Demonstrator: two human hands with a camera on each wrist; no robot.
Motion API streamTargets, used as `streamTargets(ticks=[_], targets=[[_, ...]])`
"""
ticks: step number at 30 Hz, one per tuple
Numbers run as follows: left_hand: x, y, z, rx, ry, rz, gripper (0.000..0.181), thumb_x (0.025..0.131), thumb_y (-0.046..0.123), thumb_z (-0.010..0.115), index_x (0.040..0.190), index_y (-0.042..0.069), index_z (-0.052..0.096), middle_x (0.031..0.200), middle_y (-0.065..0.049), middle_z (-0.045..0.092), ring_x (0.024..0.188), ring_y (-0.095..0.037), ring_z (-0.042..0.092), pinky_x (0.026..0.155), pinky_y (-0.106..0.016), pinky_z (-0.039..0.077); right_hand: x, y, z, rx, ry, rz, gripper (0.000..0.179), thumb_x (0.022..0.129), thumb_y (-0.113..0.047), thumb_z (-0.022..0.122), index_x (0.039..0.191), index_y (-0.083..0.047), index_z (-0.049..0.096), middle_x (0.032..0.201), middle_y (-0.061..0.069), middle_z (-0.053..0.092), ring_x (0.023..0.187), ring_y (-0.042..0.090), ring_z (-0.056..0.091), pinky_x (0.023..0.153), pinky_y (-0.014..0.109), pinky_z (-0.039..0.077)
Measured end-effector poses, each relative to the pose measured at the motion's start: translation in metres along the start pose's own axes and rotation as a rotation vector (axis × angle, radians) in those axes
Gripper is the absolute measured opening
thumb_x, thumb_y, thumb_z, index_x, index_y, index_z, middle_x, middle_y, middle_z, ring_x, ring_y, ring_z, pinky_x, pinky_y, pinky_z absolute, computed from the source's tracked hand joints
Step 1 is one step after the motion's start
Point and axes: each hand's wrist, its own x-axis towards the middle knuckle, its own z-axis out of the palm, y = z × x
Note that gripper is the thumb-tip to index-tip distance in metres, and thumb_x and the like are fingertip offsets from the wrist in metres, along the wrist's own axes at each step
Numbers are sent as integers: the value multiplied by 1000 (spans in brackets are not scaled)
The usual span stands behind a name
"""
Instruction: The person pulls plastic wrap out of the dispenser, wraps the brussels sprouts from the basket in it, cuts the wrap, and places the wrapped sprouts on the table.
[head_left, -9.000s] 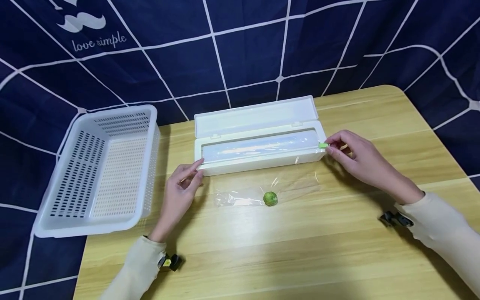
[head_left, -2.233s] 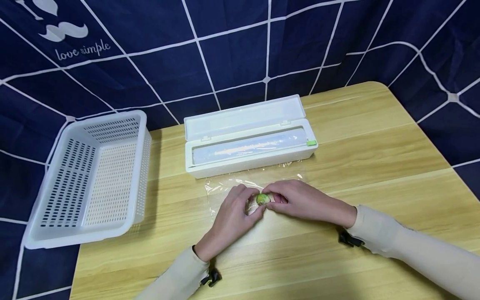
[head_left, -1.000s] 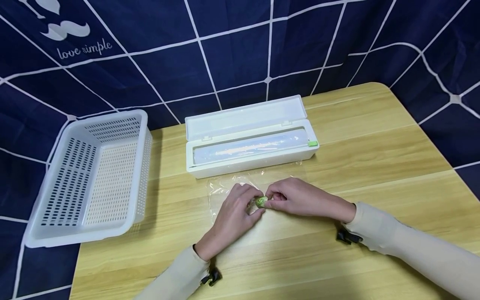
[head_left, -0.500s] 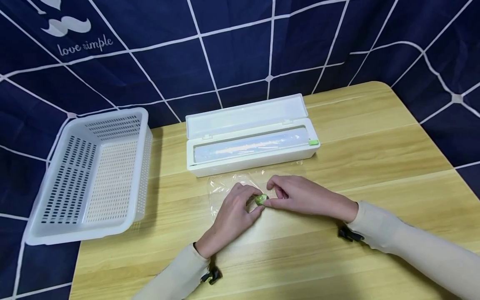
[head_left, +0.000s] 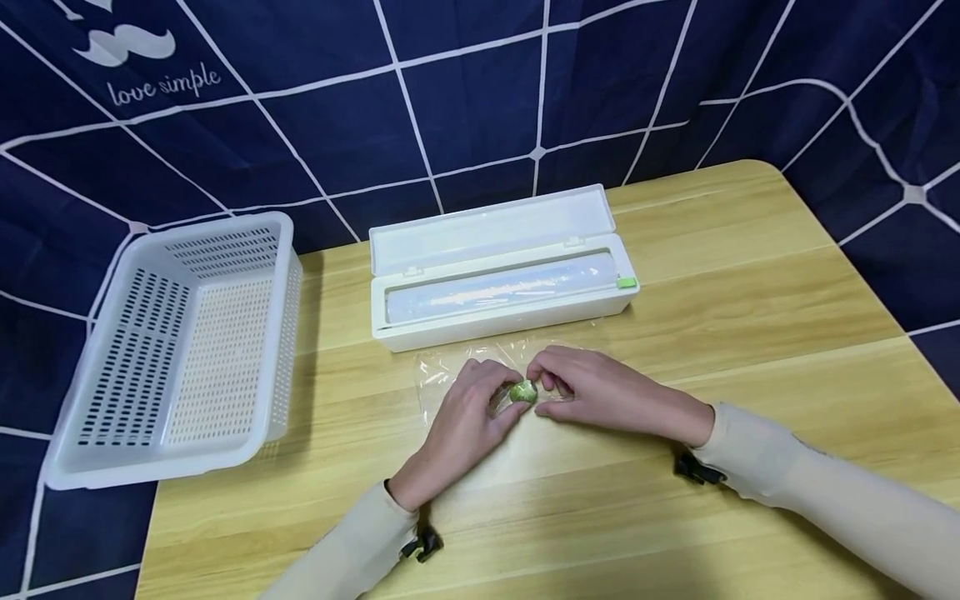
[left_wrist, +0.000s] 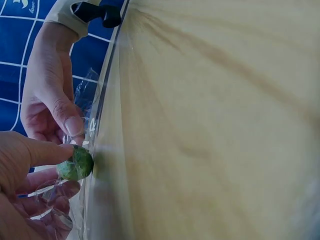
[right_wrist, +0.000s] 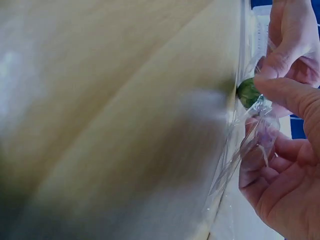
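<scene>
A small green Brussels sprout (head_left: 523,391) sits in clear cling film (head_left: 437,379) on the wooden table. My left hand (head_left: 467,421) pinches it from the left between thumb and fingers; in the left wrist view the thumb lies on top of the sprout (left_wrist: 82,162). From the right, my right hand (head_left: 603,390) has curled fingers close against it. In the right wrist view, gathered film (right_wrist: 257,135) runs between the right thumb and fingers, with the thumb tip at the sprout (right_wrist: 247,94). Part of the film is hidden under both hands.
Behind the hands stands a white cling film box (head_left: 510,319), lid (head_left: 491,229) raised, with a film roll (head_left: 498,290) inside and a green slider (head_left: 626,283) at its right end. A white perforated basket (head_left: 288,333) stands left. A dark blue patterned cloth (head_left: 480,108) hangs behind.
Earlier the hands were at the box, the right on the slider, and the sprout lay on the film. Since then both hands have come to the sprout; lately the right fingers shift slightly around it.
</scene>
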Motion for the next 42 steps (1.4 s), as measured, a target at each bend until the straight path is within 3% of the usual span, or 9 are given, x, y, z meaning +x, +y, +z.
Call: streamTargets(ticks=[6, 13, 24, 32, 37, 42], targets=[[2, -1, -1, 10, -11, -18, 24, 94, 18, 89, 114, 6, 80, 104, -2, 71, 96, -20, 55, 81, -35, 51, 1, -2, 2, -28, 47, -30, 34, 93, -20, 89, 121, -16, 70, 102, -6, 58, 88, 10, 53, 72, 30, 50], [2, -3, -1, 8, -23, -31, 31, 97, 19, 85, 123, 4, 81, 100, -3, 65, 95, -19, 51, 80, -34, 48, 4, -3, 5, -90, 114, -118, 38, 90, -19, 92, 123, -15, 72, 117, -4, 64, 98, 10, 55, 81, 34, 55], [5, -4, -2, 52, -28, -9, 28, 105, 15, 74, 127, -2, 78, 103, -5, 52, 101, -25, 49, 86, -39, 50, 8, -6, 6, -159, 109, -118, 43, 89, -21, 94, 126, -13, 74, 117, -2, 65, 97, 11, 58, 80, 35, 57], [2, -6, -2, 68, 55, 39, 26, 95, 14, 84, 116, 2, 75, 122, -10, 60, 117, -30, 52, 100, -46, 49, 12, -4, 3, -146, 92, -108, 36, 90, -22, 93, 123, -15, 77, 117, -3, 67, 100, 12, 62, 82, 36, 58], [3, -3, -5, 86, 25, 50, 31, 87, 15, 91, 112, 5, 74, 119, -8, 70, 122, -30, 56, 98, -46, 46, 14, -4, 2, -133, 85, -82, 32, 90, -23, 92, 118, -16, 78, 114, -4, 67, 97, 11, 61, 81, 36, 57], [5, -3, -5, 108, 0, 24, 35, 87, 14, 93, 117, 7, 77, 117, -5, 76, 120, -27, 59, 92, -42, 47, 16, -3, 0, -126, 80, -74, 27, 92, -25, 90, 115, -16, 79, 111, -3, 67, 95, 12, 61, 80, 35, 56]])
